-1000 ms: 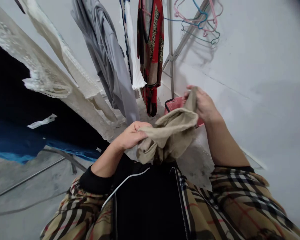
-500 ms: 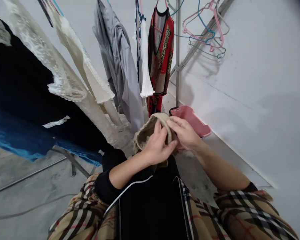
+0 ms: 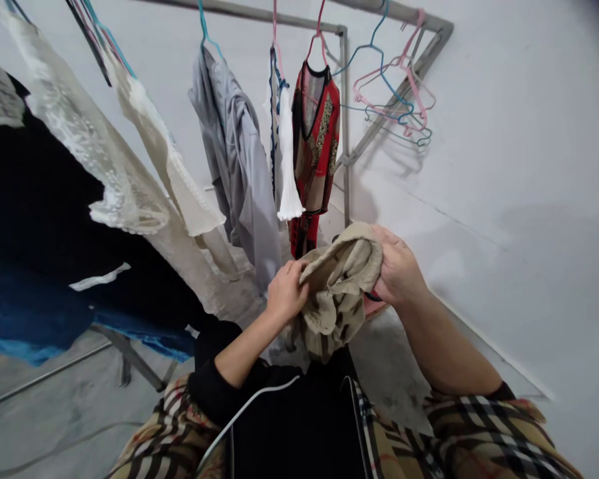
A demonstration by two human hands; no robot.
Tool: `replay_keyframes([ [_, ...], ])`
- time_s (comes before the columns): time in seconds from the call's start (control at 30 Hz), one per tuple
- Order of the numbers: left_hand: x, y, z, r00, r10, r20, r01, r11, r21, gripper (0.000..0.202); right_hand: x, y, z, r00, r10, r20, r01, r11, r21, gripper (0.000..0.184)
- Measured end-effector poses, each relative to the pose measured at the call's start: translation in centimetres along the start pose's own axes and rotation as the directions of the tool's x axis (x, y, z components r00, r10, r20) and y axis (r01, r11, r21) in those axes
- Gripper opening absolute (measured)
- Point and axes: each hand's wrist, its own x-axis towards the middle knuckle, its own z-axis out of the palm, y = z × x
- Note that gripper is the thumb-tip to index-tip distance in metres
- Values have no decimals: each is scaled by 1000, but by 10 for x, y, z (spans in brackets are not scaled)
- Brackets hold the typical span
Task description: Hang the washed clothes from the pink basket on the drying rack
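A khaki garment (image 3: pixel 334 299) with a wide, thick-edged opening is stretched between my two hands in front of my lap. Its lower part hangs down in folds, and I cannot tell what kind of garment it is. My left hand (image 3: pixel 288 291) grips the left side of the opening, with the fingers curled over the edge. On the far right side of the edge, my right hand (image 3: pixel 398 266) is closed, its fingertips partly hidden behind the cloth. Below the right hand shows a small part of a pink basket (image 3: pixel 374 306), mostly covered by the garment.
A metal rack (image 3: pixel 347 133) stands ahead. From it hang a grey garment (image 3: pixel 234 146), a red patterned top (image 3: pixel 319 140), a white pleated piece (image 3: pixel 289 173) and several bare hangers (image 3: pixel 414 100). Lacy cream clothes (image 3: pixel 130 179) and dark blue clothing (image 3: pixel 54 253) hang at left. A white wall (image 3: pixel 519 199) rises at right.
My hands have moved apart, the left one leftward and the right one rightward, spreading the khaki garment's opening. The view has tilted up, showing more of the rack. The garment now covers most of the basket.
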Motion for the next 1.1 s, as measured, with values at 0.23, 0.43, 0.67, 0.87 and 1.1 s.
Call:
replay_keyframes([
  [0.23, 37, -22, -41, 962, -156, -226, 110, 973, -203, 16, 30, -21, -29, 996, -91, -10, 89, 988, -124, 25],
  [0.43, 60, -2, -61, 884, -387, 263, 383, 275, -882, 35, 68, -34, -61, 989, 20, 147, 29, 945, -325, 39],
  [0.67, 69, 21, -76, 796, -250, 552, 562, -35, -827, 32, 167, -41, -100, 930, 173, 325, 172, 576, -799, 43],
  [0.87, 74, 10, -63, 709, -200, 676, 678, -71, -732, 29, 299, -86, -91, 796, -602, 68, 158, 99, -982, 43],
  [1.1, 93, -7, -50, 697, -192, 691, 683, -115, -721, 32, 395, -122, -82, 824, -562, -72, -68, 27, -997, 66],
])
